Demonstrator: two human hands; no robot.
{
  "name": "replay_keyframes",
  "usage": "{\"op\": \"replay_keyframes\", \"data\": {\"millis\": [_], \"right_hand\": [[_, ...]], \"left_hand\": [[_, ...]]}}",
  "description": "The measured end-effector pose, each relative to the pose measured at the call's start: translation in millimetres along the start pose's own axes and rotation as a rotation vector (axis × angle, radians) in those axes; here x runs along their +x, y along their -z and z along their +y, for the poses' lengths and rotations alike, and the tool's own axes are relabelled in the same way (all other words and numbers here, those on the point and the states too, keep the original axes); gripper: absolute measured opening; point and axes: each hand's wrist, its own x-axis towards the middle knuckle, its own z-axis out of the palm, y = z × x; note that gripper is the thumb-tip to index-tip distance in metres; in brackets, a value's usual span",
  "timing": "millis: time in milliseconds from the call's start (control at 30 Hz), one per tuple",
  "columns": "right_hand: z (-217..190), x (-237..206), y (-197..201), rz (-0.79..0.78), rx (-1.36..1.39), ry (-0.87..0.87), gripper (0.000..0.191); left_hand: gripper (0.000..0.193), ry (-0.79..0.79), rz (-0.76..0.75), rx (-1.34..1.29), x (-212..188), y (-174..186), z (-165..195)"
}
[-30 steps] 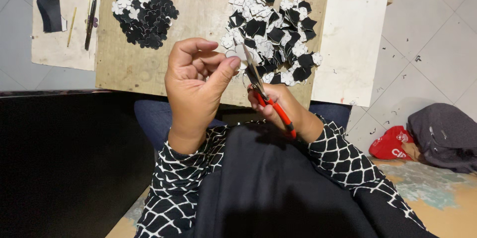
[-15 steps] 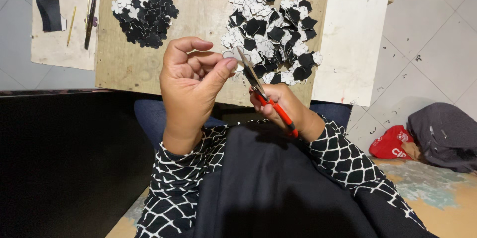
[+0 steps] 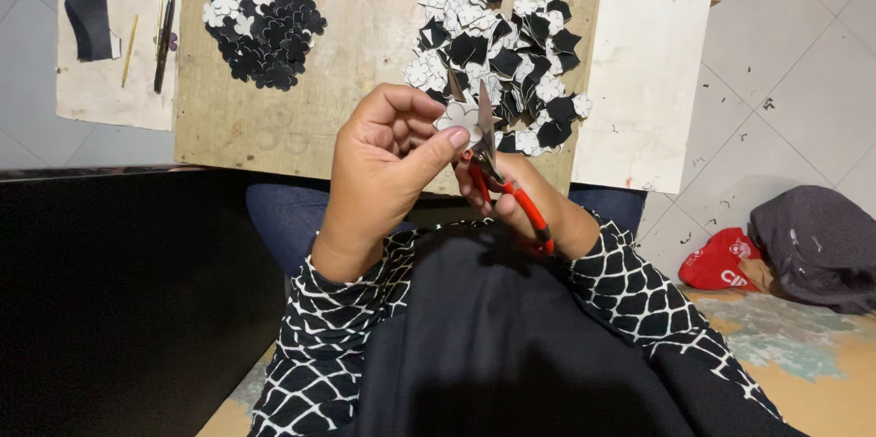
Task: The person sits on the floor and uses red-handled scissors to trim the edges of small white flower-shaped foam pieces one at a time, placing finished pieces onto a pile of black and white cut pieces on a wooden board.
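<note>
My left hand (image 3: pixel 388 159) pinches a small white flower-shaped paper piece (image 3: pixel 459 118) between thumb and fingers. My right hand (image 3: pixel 520 209), partly hidden behind the left, grips red-handled scissors (image 3: pixel 497 182) whose blades stand open around the paper piece. Just beyond the hands, on a wooden board (image 3: pixel 365 26), lies a loose heap of black and white square cut pieces (image 3: pixel 502 45). A second pile of cut flower shapes (image 3: pixel 263 28), mostly black, sits at the board's far left.
White sheets (image 3: pixel 643 72) lie on the tiled floor beside the board. A pen and a pencil (image 3: pixel 162 40) rest on the left sheet near a black strip. A dark panel (image 3: pixel 119 291) fills the left. A red bag (image 3: pixel 721 259) and grey cloth (image 3: pixel 817 241) lie right.
The hands have shifted slightly and the paper piece has turned in my left fingers while the scissors work along its edge. The piles are unchanged.
</note>
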Motion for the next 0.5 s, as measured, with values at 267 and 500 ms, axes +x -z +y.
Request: {"op": "replay_keyframes", "data": {"millis": [267,500], "right_hand": [[-7,1,1,-0.016,-0.074,0.049,0.093],[-16,2,-1,-0.017,-0.071,0.004,0.094]], "left_hand": [[0.020,0.068,-0.024,-0.106,2,-10,0],[0.013,0.045,-0.023,-0.065,2,-8,-5]]}}
